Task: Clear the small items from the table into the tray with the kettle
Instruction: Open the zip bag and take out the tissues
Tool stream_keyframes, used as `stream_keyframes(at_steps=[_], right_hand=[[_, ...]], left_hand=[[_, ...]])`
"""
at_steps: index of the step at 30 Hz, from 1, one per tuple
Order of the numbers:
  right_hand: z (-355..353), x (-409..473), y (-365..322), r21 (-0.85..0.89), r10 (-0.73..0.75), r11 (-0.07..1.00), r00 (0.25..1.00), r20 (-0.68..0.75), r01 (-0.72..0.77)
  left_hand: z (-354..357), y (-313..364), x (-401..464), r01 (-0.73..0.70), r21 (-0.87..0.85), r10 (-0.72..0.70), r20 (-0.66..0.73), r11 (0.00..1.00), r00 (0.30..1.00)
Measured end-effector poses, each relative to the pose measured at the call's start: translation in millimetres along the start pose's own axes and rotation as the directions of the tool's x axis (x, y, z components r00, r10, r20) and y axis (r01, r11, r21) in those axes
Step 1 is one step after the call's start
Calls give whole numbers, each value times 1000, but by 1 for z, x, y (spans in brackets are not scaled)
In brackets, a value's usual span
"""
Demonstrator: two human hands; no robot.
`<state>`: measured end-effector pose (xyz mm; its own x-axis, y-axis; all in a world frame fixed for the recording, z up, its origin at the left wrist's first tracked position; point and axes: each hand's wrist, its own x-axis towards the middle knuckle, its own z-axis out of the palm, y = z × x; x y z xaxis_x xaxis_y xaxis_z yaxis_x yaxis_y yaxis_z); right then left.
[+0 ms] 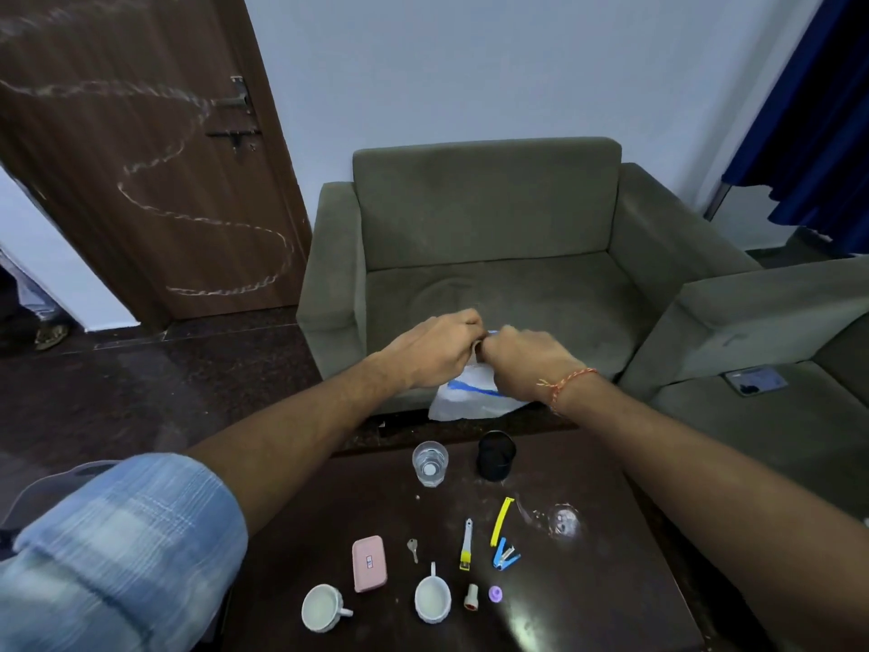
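The small items lie on the dark glossy surface (329, 510): a flat pink plastic case (369, 563), light and stiff, best pinched across its narrow sides, long axis pointing away from the person. Both the left hand (435, 352) and right hand (526, 360) are closed together on a white-and-blue plastic bag (470, 397) beyond the surface's far edge. No tray or kettle shows.

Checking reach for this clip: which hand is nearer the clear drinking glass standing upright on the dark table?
Left. The left hand is up-left of the clear drinking glass; the right hand is up-right, slightly farther. Both hover beyond the table at a white bag.
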<state>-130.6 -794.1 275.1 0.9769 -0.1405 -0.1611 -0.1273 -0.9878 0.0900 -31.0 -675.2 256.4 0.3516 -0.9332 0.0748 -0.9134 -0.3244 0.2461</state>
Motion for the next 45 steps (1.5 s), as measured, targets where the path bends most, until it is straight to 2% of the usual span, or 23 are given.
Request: stream_keyframes(at_steps=[3, 6, 9, 12, 19, 25, 28, 39, 45], right_hand=[[-15, -5, 25, 170, -1, 985, 999, -50, 9], [-28, -8, 65, 385, 11, 923, 999, -42, 6], [-26, -7, 97, 658, 115, 747, 993, 17, -98], [-7, 6, 116, 737, 222, 643, 972, 82, -209], [70, 47, 121, 627, 398, 663, 902, 166, -408], [143, 73, 101, 485, 402, 737, 882, 248, -472], [175, 86, 94, 468, 412, 730, 867, 280, -498], [253, 124, 101, 424, 323, 741, 829, 457, -522], [286, 144, 90, 371, 244, 808, 833, 496, -457]], left_hand=[[10, -8, -2, 18, -12, -18, 21, 1000, 1000], [19, -15, -2, 31, -44, -30, 26, 999, 999], [31, -19, -2, 56, -89, -55, 23, 994, 998], [44, -24, -4, 94, -129, -94, 4, 987, 996], [88, -43, -13, 219, -156, -220, 7, 963, 975], [135, -65, -25, 305, -219, -321, -44, 927, 946], [158, -76, -25, 318, -223, -346, -98, 921, 933], [197, -97, -17, 377, -313, -456, -240, 872, 857], [204, -96, -20, 381, -382, -495, -266, 842, 827]])
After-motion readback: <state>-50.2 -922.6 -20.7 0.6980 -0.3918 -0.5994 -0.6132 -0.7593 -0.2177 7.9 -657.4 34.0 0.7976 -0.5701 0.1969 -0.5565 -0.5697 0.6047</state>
